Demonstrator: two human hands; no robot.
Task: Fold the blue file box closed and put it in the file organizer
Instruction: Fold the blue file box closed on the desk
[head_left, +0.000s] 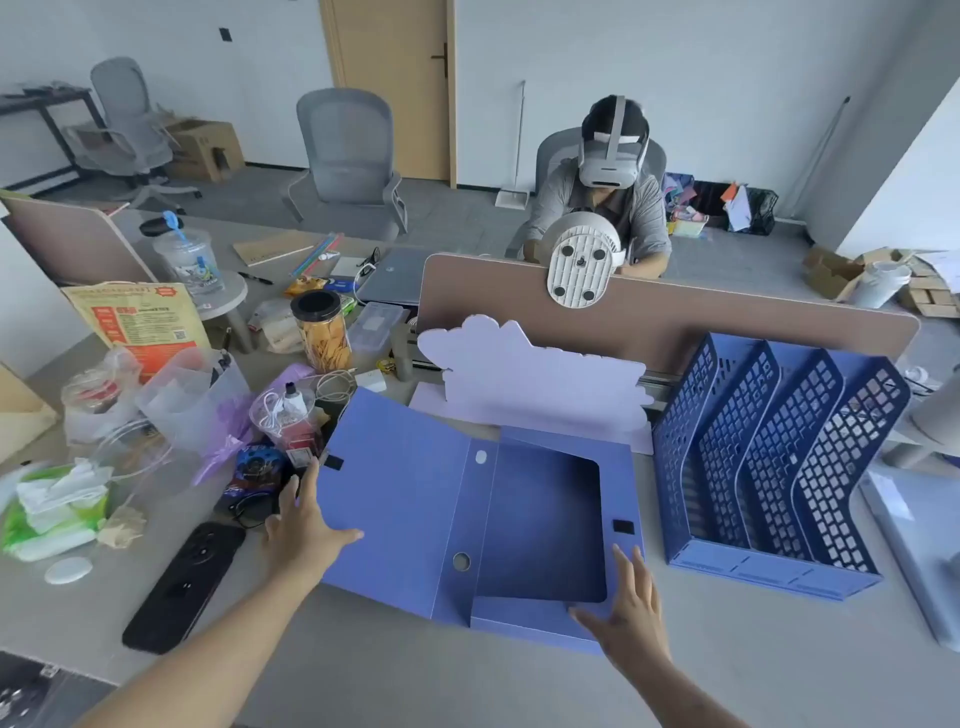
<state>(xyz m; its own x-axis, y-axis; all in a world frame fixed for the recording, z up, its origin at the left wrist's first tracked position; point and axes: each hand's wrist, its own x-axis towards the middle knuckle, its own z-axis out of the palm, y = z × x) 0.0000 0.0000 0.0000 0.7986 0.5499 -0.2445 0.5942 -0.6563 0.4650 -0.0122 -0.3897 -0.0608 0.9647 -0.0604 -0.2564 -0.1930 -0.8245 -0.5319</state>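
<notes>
The blue file box (415, 493) lies opened flat on the desk, its lid spread to the left and its tray part on the right. My left hand (301, 525) grips the lid's left edge, thumb on top and fingers under it. My right hand (631, 608) rests flat with fingers apart on the box's near right corner, holding nothing. The dark blue file organizer (769, 566), with several perforated dividers, stands just right of the box.
A black phone (182, 587), tissues (52, 514), plastic cups and cables crowd the desk to the left. A white cloud-shaped board (535, 384) stands behind the box against the brown partition (727, 322). A person with a headset sits beyond the partition.
</notes>
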